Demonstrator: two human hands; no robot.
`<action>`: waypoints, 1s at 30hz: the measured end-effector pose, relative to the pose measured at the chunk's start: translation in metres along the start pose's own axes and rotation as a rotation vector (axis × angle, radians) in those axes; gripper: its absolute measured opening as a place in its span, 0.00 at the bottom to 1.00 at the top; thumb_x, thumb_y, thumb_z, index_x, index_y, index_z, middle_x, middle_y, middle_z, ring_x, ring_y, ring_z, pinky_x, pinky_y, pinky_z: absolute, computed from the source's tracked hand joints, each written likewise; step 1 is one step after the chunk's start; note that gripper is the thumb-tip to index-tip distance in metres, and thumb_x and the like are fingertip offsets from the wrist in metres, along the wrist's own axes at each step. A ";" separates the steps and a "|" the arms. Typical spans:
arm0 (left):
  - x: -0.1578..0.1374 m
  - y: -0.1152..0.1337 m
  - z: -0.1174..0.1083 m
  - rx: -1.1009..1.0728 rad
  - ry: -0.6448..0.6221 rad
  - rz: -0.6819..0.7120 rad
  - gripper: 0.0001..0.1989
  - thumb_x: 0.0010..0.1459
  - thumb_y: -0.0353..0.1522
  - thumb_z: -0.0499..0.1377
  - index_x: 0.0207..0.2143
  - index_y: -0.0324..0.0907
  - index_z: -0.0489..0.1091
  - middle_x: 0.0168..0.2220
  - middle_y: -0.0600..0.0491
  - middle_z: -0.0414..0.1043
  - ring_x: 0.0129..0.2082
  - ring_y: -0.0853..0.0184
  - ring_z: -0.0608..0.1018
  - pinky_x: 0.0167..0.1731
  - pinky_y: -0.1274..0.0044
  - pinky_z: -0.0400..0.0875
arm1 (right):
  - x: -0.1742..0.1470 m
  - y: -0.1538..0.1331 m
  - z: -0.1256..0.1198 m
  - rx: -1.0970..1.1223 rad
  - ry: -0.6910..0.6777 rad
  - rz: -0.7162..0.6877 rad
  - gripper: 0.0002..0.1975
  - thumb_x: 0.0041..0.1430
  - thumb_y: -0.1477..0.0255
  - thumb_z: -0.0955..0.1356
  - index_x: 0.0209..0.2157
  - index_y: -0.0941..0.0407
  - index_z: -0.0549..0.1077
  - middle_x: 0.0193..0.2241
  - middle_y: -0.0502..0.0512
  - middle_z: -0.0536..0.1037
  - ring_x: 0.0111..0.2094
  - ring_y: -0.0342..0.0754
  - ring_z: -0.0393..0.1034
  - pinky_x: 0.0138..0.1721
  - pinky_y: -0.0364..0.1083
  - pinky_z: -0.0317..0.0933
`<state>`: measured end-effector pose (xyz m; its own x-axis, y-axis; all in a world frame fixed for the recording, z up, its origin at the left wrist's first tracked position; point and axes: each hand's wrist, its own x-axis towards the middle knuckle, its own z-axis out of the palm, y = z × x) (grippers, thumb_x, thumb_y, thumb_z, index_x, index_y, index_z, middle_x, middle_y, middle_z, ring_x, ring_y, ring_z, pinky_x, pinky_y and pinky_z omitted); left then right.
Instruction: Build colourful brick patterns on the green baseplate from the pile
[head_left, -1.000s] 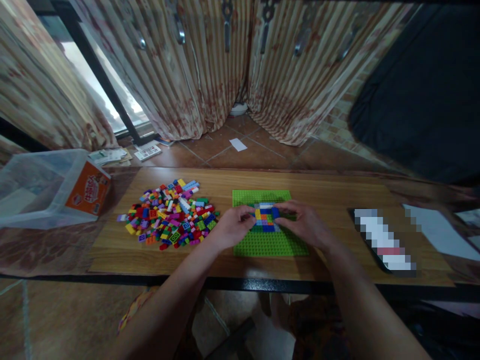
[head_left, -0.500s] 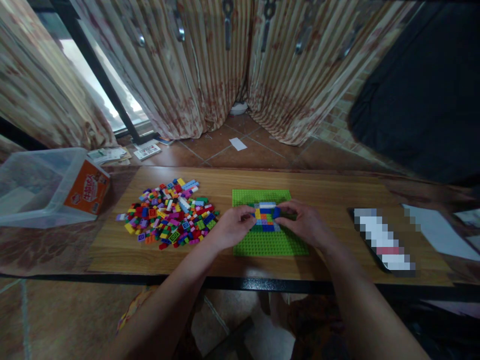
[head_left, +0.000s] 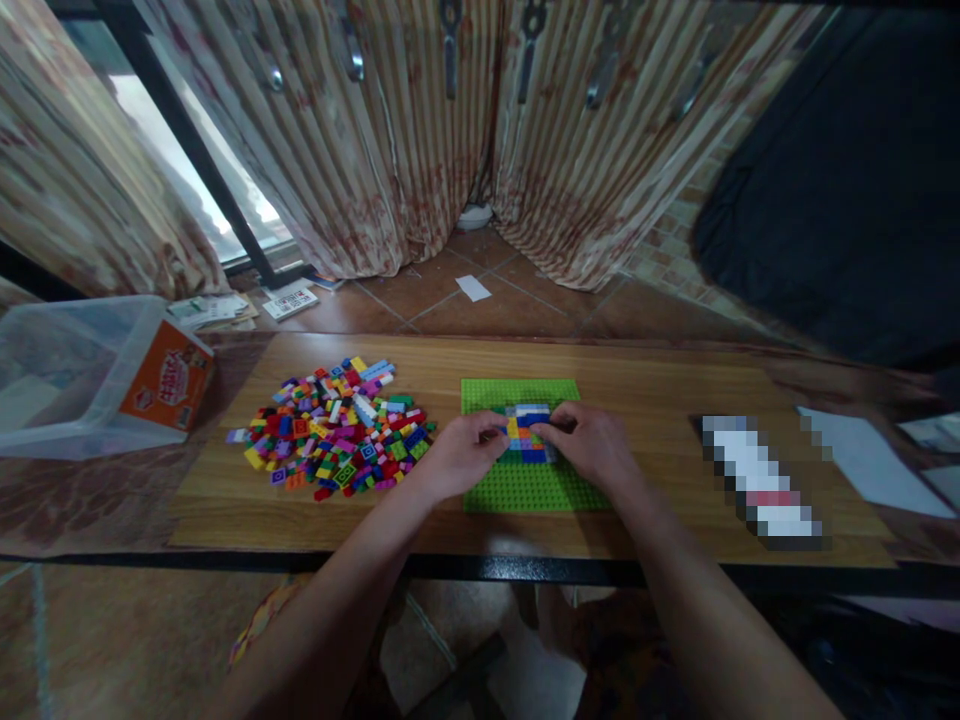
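A multicoloured toy-brick build (head_left: 529,436) sits on a green studded baseplate (head_left: 517,490) on the table. Its bricks are white, blue, yellow, orange and other colours. My left hand (head_left: 466,452) is closed at the build's left edge, thumb and fingers gripping its side. Over the right part of the build, my right hand (head_left: 592,445) is pinched on a blue brick (head_left: 541,421), which the fingers partly cover. Whether that brick is pressed onto the studs below, I cannot tell.
A pile of loose bricks (head_left: 337,430) lies left of the baseplate on the wooden table (head_left: 420,525). Beyond it stands a clear plastic bin (head_left: 90,370) with an orange label. A pixelated device (head_left: 757,480) and white paper (head_left: 877,460) are at the right.
My right hand has moved slightly left with the blue brick, in over the build. The left hand keeps its hold at the left edge. The whole view has shifted a little.
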<state>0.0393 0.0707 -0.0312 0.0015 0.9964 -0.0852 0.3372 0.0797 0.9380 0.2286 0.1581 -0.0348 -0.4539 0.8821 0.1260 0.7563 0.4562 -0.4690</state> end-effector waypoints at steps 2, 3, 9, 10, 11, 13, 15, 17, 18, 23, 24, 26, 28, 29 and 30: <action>0.000 0.000 0.000 0.001 -0.007 0.004 0.11 0.56 0.32 0.55 0.40 0.39 0.72 0.33 0.52 0.76 0.32 0.68 0.75 0.33 0.77 0.69 | 0.001 0.002 -0.002 0.037 -0.014 -0.003 0.15 0.54 0.56 0.67 0.25 0.52 0.72 0.26 0.53 0.78 0.28 0.49 0.70 0.30 0.48 0.59; 0.000 0.001 0.000 0.001 -0.010 0.008 0.11 0.56 0.32 0.55 0.40 0.39 0.73 0.33 0.53 0.76 0.31 0.68 0.75 0.32 0.77 0.69 | 0.001 0.003 -0.003 0.051 -0.018 0.002 0.14 0.54 0.57 0.68 0.25 0.52 0.73 0.26 0.52 0.78 0.28 0.49 0.70 0.30 0.48 0.59; -0.001 0.005 -0.001 -0.003 -0.020 0.035 0.10 0.56 0.31 0.54 0.38 0.39 0.73 0.34 0.52 0.76 0.32 0.68 0.75 0.33 0.78 0.70 | 0.000 0.009 -0.007 0.139 -0.032 0.059 0.15 0.49 0.55 0.70 0.27 0.53 0.74 0.27 0.52 0.78 0.28 0.49 0.71 0.31 0.48 0.61; -0.001 0.005 -0.001 -0.006 -0.021 0.036 0.10 0.56 0.31 0.54 0.39 0.39 0.73 0.34 0.52 0.76 0.32 0.68 0.76 0.34 0.78 0.70 | 0.000 0.009 -0.007 0.160 -0.024 0.068 0.16 0.49 0.54 0.70 0.28 0.53 0.74 0.27 0.52 0.78 0.29 0.49 0.71 0.31 0.48 0.62; -0.001 0.004 -0.001 -0.010 -0.023 0.036 0.10 0.56 0.31 0.54 0.39 0.39 0.73 0.34 0.52 0.76 0.33 0.68 0.76 0.34 0.78 0.70 | 0.001 0.008 -0.006 0.184 -0.016 0.073 0.16 0.49 0.54 0.70 0.29 0.53 0.74 0.28 0.53 0.78 0.29 0.49 0.71 0.32 0.48 0.62; 0.000 0.002 -0.001 -0.012 -0.024 0.032 0.11 0.57 0.31 0.54 0.40 0.39 0.72 0.35 0.52 0.77 0.34 0.68 0.76 0.35 0.77 0.71 | 0.002 0.007 -0.005 0.230 0.001 0.079 0.17 0.51 0.54 0.69 0.31 0.54 0.74 0.29 0.53 0.78 0.30 0.49 0.71 0.33 0.47 0.63; 0.001 0.000 0.000 -0.003 -0.017 0.027 0.11 0.56 0.31 0.54 0.40 0.39 0.72 0.35 0.52 0.77 0.34 0.67 0.77 0.35 0.77 0.71 | 0.004 0.004 -0.005 0.247 0.014 0.094 0.17 0.55 0.55 0.66 0.32 0.55 0.74 0.31 0.55 0.79 0.31 0.49 0.72 0.34 0.47 0.63; 0.002 -0.002 0.000 0.010 -0.007 0.030 0.11 0.56 0.31 0.55 0.40 0.39 0.72 0.36 0.52 0.77 0.34 0.67 0.77 0.36 0.76 0.71 | 0.007 0.002 -0.004 0.228 0.024 0.123 0.18 0.58 0.56 0.64 0.32 0.55 0.75 0.32 0.56 0.79 0.32 0.49 0.73 0.35 0.47 0.63; 0.002 -0.003 0.000 0.015 -0.006 0.032 0.11 0.56 0.31 0.55 0.40 0.39 0.72 0.36 0.51 0.77 0.35 0.67 0.77 0.36 0.76 0.71 | 0.009 0.001 -0.004 0.210 0.023 0.138 0.18 0.58 0.56 0.63 0.32 0.55 0.75 0.32 0.57 0.80 0.33 0.50 0.73 0.35 0.48 0.62; 0.001 -0.002 0.001 -0.001 -0.005 0.030 0.11 0.56 0.32 0.55 0.40 0.39 0.72 0.36 0.51 0.77 0.35 0.67 0.77 0.37 0.76 0.72 | 0.016 -0.001 0.001 0.113 -0.002 0.189 0.20 0.56 0.53 0.65 0.33 0.55 0.76 0.32 0.57 0.80 0.33 0.51 0.73 0.36 0.49 0.62; 0.001 -0.001 0.001 -0.005 -0.003 0.029 0.11 0.56 0.31 0.54 0.41 0.39 0.72 0.36 0.51 0.77 0.34 0.67 0.77 0.37 0.76 0.71 | 0.017 -0.002 0.002 0.093 -0.004 0.197 0.20 0.55 0.52 0.65 0.33 0.55 0.76 0.32 0.57 0.79 0.33 0.51 0.72 0.36 0.49 0.62; 0.000 0.000 0.001 -0.005 0.000 0.029 0.12 0.56 0.31 0.54 0.41 0.38 0.72 0.36 0.51 0.77 0.34 0.67 0.77 0.36 0.77 0.71 | 0.017 -0.003 0.005 0.060 0.002 0.209 0.21 0.54 0.51 0.65 0.33 0.55 0.76 0.32 0.57 0.79 0.33 0.52 0.72 0.35 0.49 0.62; 0.000 0.000 0.001 0.006 0.001 0.030 0.12 0.56 0.31 0.54 0.41 0.38 0.72 0.36 0.51 0.77 0.34 0.67 0.77 0.36 0.77 0.71 | 0.016 -0.003 0.007 0.041 0.013 0.218 0.22 0.54 0.51 0.65 0.33 0.55 0.76 0.32 0.57 0.79 0.33 0.52 0.72 0.35 0.49 0.61; -0.001 0.000 0.001 0.012 0.001 0.030 0.12 0.56 0.31 0.54 0.41 0.38 0.72 0.36 0.51 0.77 0.34 0.67 0.77 0.36 0.77 0.71 | 0.015 -0.003 0.008 0.041 0.016 0.220 0.21 0.54 0.51 0.65 0.32 0.55 0.75 0.31 0.57 0.79 0.33 0.52 0.72 0.35 0.49 0.61; -0.001 0.000 0.002 0.017 0.002 0.030 0.12 0.56 0.31 0.54 0.41 0.38 0.72 0.36 0.51 0.77 0.34 0.67 0.77 0.36 0.77 0.71 | 0.015 -0.003 0.009 0.044 0.018 0.220 0.21 0.54 0.51 0.65 0.32 0.55 0.75 0.31 0.56 0.78 0.33 0.52 0.72 0.35 0.49 0.61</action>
<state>0.0408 0.0700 -0.0316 0.0098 0.9983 -0.0567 0.3531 0.0496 0.9343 0.2156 0.1690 -0.0393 -0.2718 0.9618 0.0320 0.8144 0.2476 -0.5249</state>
